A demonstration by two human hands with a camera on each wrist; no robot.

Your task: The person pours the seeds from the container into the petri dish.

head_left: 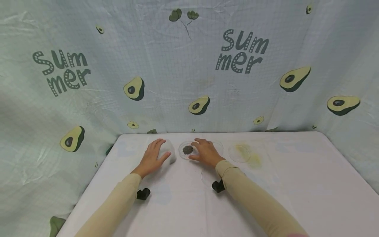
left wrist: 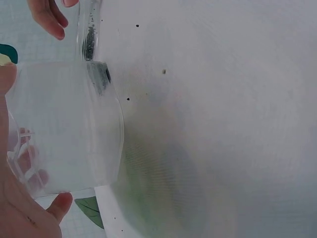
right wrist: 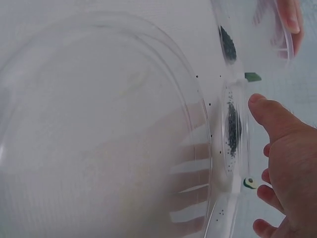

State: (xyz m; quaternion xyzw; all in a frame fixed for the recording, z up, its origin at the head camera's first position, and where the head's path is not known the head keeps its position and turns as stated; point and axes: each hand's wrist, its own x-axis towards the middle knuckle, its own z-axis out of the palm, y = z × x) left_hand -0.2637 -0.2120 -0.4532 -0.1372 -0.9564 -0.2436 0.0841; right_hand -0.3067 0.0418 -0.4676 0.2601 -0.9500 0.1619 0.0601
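Observation:
My left hand [head_left: 149, 161] holds a clear plastic container [left wrist: 64, 129] near its top, thumb on the near side and fingers visible through the wall. A small amount of dark grains [right wrist: 228, 45] shows low in that container. To its right, a round clear dish [head_left: 181, 153] lies on the table with a heap of dark grains [head_left: 188, 150] in it. My right hand [head_left: 207, 154] hovers over the right side of this dish, thumb and fingers spread apart, gripping nothing. In the right wrist view, the right thumb [right wrist: 270, 111] is near the dish's rim but apart from it.
More clear dishes surround the right hand: one behind it [head_left: 219, 147], another to its right [head_left: 239, 153], and one nearer me [right wrist: 99, 124], partly under the right forearm. A few loose grains [left wrist: 164, 72] dot the white table [head_left: 177, 210]. A printed curtain [head_left: 165, 65] hangs behind.

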